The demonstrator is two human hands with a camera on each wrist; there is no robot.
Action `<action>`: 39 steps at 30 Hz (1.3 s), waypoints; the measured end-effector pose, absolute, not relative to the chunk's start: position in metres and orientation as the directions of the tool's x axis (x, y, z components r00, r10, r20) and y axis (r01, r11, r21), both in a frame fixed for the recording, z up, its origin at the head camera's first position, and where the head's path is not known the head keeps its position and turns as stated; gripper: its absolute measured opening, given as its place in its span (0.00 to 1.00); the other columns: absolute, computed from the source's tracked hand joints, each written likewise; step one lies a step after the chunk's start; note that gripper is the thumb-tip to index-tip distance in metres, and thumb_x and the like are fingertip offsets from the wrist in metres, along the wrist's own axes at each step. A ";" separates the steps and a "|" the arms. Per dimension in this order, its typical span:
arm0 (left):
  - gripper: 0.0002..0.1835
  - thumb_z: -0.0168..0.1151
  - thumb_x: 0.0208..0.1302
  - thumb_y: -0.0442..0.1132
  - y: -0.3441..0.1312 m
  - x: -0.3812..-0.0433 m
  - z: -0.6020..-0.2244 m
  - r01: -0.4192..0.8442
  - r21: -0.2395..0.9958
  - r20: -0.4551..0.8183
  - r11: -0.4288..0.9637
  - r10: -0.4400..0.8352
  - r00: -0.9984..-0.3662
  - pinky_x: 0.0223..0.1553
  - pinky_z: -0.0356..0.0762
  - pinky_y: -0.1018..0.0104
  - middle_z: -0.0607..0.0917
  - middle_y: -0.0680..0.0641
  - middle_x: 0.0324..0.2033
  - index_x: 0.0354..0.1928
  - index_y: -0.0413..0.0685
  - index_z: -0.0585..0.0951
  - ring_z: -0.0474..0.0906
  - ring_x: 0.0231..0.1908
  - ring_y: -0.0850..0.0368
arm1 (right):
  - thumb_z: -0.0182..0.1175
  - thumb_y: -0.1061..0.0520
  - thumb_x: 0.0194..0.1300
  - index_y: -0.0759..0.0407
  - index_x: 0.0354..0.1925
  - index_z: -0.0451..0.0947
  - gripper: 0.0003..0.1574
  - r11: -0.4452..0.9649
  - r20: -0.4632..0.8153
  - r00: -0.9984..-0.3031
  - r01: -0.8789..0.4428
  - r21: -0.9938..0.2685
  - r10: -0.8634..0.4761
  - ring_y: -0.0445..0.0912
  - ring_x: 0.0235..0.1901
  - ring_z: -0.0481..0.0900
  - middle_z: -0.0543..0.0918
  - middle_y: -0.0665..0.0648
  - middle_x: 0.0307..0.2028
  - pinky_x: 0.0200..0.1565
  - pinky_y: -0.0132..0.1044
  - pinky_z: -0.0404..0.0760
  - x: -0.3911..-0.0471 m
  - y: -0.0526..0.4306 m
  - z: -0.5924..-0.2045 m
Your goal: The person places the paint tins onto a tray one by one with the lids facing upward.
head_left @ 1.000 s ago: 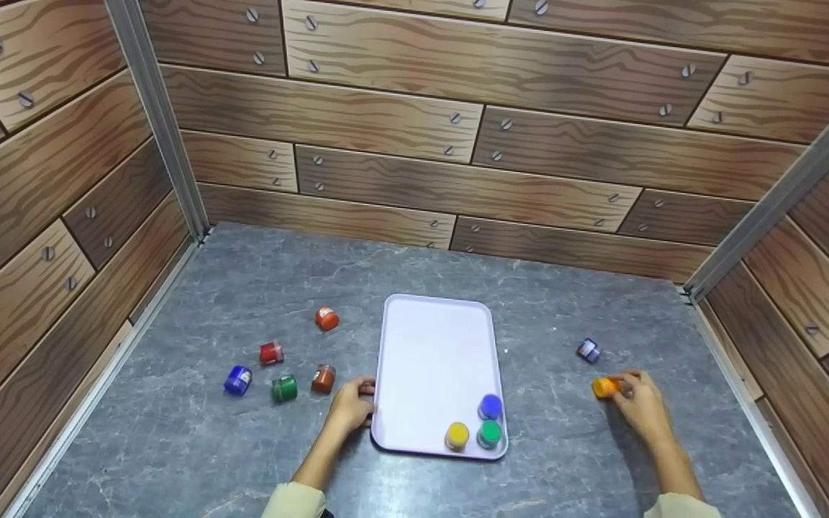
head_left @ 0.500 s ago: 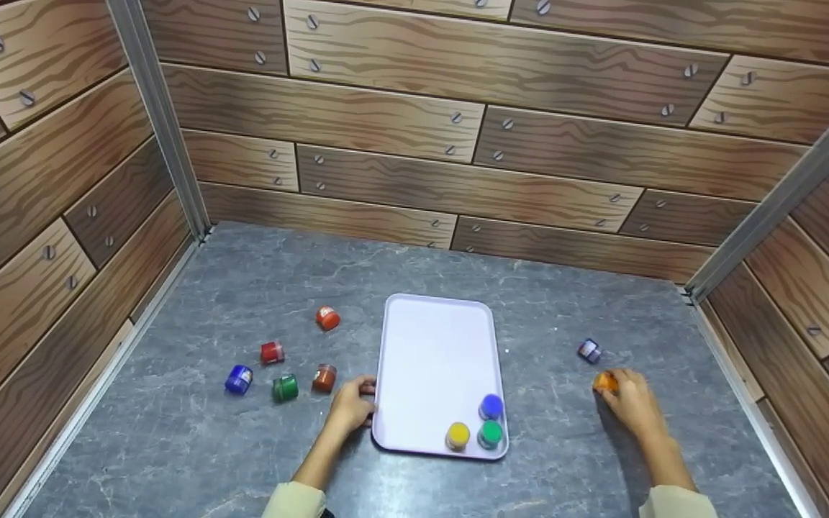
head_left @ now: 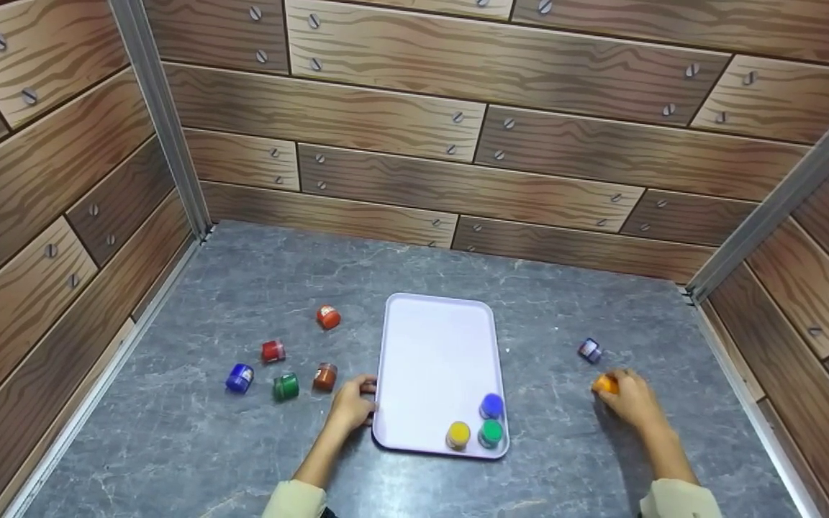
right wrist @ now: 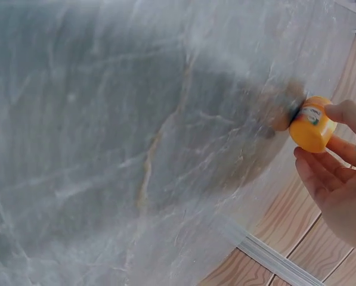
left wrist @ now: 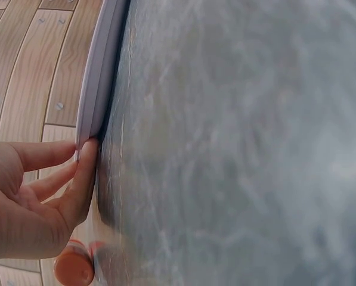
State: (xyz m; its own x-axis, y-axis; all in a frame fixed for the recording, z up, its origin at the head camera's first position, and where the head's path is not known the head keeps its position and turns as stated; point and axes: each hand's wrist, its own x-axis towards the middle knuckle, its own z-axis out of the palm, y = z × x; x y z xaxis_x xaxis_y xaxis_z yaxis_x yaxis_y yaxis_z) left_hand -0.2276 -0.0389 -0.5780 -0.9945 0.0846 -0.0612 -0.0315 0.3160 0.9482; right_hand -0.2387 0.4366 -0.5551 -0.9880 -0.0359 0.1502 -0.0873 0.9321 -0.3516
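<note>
Out on the right side of the table, my right hand (head_left: 636, 401) pinches an orange paint jar (head_left: 607, 384) between thumb and fingers. In the right wrist view this jar (right wrist: 309, 136) lies on its side against the tabletop, its label partly showing. My left hand (head_left: 351, 403) holds the left rim of a pale lilac tray (head_left: 436, 345); the left wrist view shows fingertips on both faces of the rim (left wrist: 97, 89). Standing in the tray's near right corner are a blue-lidded jar (head_left: 491, 406), a green-lidded jar (head_left: 491, 433) and a yellow-lidded jar (head_left: 458, 434).
A dark-blue jar (head_left: 590, 350) lies just beyond my right hand. Left of the tray are scattered an orange-red jar (head_left: 328, 316), a red jar (head_left: 273, 351), a blue jar (head_left: 239, 378), a green jar (head_left: 286, 387) and a brown jar (head_left: 325, 377). Wood-patterned walls enclose the table.
My right hand has shifted a little left, its thumb and fingers now further around the orange jar, which has barely moved. The left hand and tray stay as they were.
</note>
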 end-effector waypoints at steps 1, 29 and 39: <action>0.24 0.53 0.41 0.17 -0.039 -0.228 -0.578 -0.034 0.948 -0.064 0.316 0.085 -0.994 0.17 0.79 0.64 0.80 0.40 0.35 0.47 0.29 0.75 0.76 0.25 0.53 | 0.64 0.59 0.52 0.79 0.40 0.72 0.23 0.930 0.141 -0.990 -0.081 -0.358 -0.032 0.62 0.33 0.73 0.74 0.70 0.34 0.36 0.56 0.73 -0.239 0.437 -0.555; 0.26 0.52 0.41 0.17 -0.037 -0.229 -0.579 -0.040 0.951 -0.069 0.307 0.087 -0.994 0.17 0.79 0.63 0.80 0.40 0.36 0.49 0.28 0.74 0.76 0.25 0.53 | 0.63 0.60 0.54 0.82 0.41 0.72 0.25 0.912 0.095 -0.995 -0.044 -0.409 -0.006 0.60 0.34 0.75 0.78 0.72 0.34 0.37 0.56 0.74 -0.237 0.433 -0.551; 0.26 0.53 0.40 0.17 -0.039 -0.228 -0.578 -0.041 0.953 -0.071 0.302 0.089 -0.993 0.17 0.78 0.64 0.80 0.39 0.36 0.49 0.27 0.73 0.76 0.25 0.52 | 0.64 0.62 0.51 0.81 0.41 0.73 0.23 0.893 0.151 -0.988 -0.089 -0.441 -0.024 0.56 0.31 0.75 0.78 0.70 0.33 0.32 0.48 0.75 -0.233 0.424 -0.549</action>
State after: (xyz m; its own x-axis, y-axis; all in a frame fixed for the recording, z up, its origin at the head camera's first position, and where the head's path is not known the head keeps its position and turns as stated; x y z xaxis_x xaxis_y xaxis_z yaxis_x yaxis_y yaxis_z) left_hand -0.2284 -0.0386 -0.5784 -0.9935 0.0891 -0.0712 -0.0412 0.3016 0.9525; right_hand -0.2325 0.4244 -0.5486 -0.9882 -0.0238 0.1514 -0.0891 0.8930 -0.4411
